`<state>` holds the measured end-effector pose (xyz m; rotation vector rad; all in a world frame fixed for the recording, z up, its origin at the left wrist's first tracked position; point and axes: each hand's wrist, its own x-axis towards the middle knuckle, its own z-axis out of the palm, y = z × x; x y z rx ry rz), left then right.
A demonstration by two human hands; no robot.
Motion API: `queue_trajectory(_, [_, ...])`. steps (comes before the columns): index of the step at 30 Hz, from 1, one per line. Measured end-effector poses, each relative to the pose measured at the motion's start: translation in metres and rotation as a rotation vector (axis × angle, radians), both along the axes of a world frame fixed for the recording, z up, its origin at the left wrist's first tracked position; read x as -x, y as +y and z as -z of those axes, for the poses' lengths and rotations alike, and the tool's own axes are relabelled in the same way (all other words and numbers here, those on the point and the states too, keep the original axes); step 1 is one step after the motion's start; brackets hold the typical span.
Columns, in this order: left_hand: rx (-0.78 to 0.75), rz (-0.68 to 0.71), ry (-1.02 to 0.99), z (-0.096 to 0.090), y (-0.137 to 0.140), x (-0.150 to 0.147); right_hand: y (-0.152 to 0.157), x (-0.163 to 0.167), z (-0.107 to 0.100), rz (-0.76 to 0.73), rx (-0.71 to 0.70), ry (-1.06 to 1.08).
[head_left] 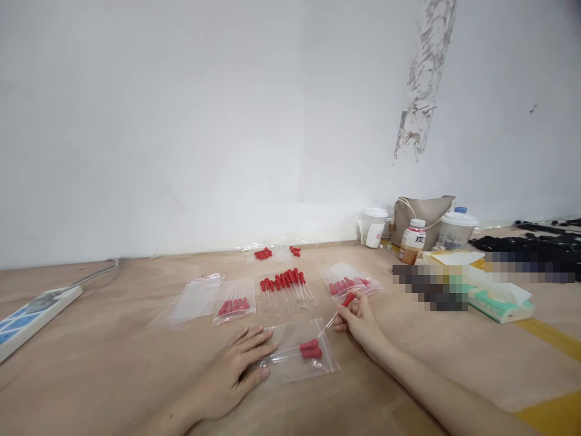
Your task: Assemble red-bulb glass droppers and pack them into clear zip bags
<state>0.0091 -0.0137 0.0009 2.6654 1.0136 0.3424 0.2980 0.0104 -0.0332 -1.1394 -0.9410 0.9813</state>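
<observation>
A clear zip bag (pixel 290 370) lies flat on the table, holding red-bulbed glass droppers (pixel 311 349). My left hand (pixel 240 366) rests on the bag's left end, fingers stretched out. Between the fingers of my right hand (pixel 356 321) is a dropper (pixel 348 299), its red bulb at the top and its glass tip pointing down and left near the bag's right opening. Beyond the bag, several loose droppers (pixel 290 284) lie in a row. A filled bag of droppers (pixel 235 306) is to their left, and more filled bags (pixel 354 281) lie to their right.
Flat plastic bags (pixel 195 298) lie at the left, by a power strip (pixel 40 315). Red bulbs (pixel 263 253) sit near the wall. At the right stand a lidded cup (pixel 374 229), a bottle (pixel 413 242), a grey bag (pixel 422 215) and a green tissue pack (pixel 499 300).
</observation>
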Motion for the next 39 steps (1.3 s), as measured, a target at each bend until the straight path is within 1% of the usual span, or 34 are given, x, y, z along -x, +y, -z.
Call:
queue_trajectory(4, [-0.004,0.009,-0.004,0.0,0.0,0.0,-0.005,0.003,-0.004,-0.027,0.038,0.13])
queue_trajectory(6, [-0.001,0.005,0.001,0.001,0.0,0.0,-0.008,0.005,-0.006,-0.08,0.076,0.192])
queue_trajectory(8, [-0.001,0.002,-0.008,0.001,0.0,0.0,-0.012,0.007,-0.007,-0.153,0.129,0.198])
queue_trajectory(11, [-0.006,-0.001,-0.021,0.002,0.0,0.0,-0.018,0.004,-0.01,-0.255,0.2,0.157])
queue_trajectory(14, [-0.009,-0.002,-0.01,0.001,0.0,0.0,-0.023,-0.007,-0.017,-0.346,0.253,0.128])
queue_trajectory(15, [-0.008,-0.003,-0.003,0.001,0.0,0.0,-0.023,-0.012,-0.019,-0.387,0.28,0.09])
queue_trajectory(17, [-0.005,-0.008,0.005,0.0,-0.001,0.0,-0.023,-0.022,-0.023,-0.471,0.32,-0.08])
queue_trajectory(18, [-0.003,-0.01,0.003,0.0,-0.001,0.0,-0.022,-0.025,-0.024,-0.496,0.305,-0.203])
queue_trajectory(19, [-0.003,-0.009,-0.004,0.0,-0.001,0.0,-0.021,-0.028,-0.024,-0.503,0.26,-0.338])
queue_trajectory(21, [-0.006,-0.005,-0.019,0.0,0.0,0.0,-0.018,-0.029,-0.02,-0.472,0.113,-0.578])
queue_trajectory(22, [-0.009,-0.002,-0.024,0.0,0.0,0.0,-0.017,-0.027,-0.017,-0.44,0.035,-0.659])
queue_trajectory(24, [-0.012,-0.003,-0.016,0.0,0.0,0.0,-0.015,-0.02,-0.012,-0.362,-0.08,-0.749])
queue_trajectory(26, [-0.015,-0.01,0.002,0.0,0.0,0.0,-0.014,-0.01,-0.011,-0.316,-0.155,-0.771])
queue_trajectory(27, [-0.016,-0.014,0.01,0.0,0.0,-0.001,-0.014,-0.005,-0.012,-0.324,-0.182,-0.772])
queue_trajectory(31, [-0.028,-0.02,0.008,0.0,-0.001,-0.001,-0.018,0.009,-0.02,-0.519,-0.228,-0.715])
queue_trajectory(33, [-0.033,-0.025,-0.007,0.001,-0.001,-0.001,-0.02,0.011,-0.021,-0.586,-0.237,-0.656])
queue_trajectory(34, [-0.035,-0.029,-0.017,0.001,-0.001,-0.001,-0.021,0.01,-0.021,-0.608,-0.229,-0.619])
queue_trajectory(36, [-0.038,-0.04,-0.035,0.001,-0.002,-0.001,-0.021,0.007,-0.02,-0.657,-0.167,-0.543])
queue_trajectory(39, [-0.039,-0.047,-0.038,0.001,-0.002,-0.001,-0.019,-0.002,-0.019,-0.756,-0.004,-0.469])
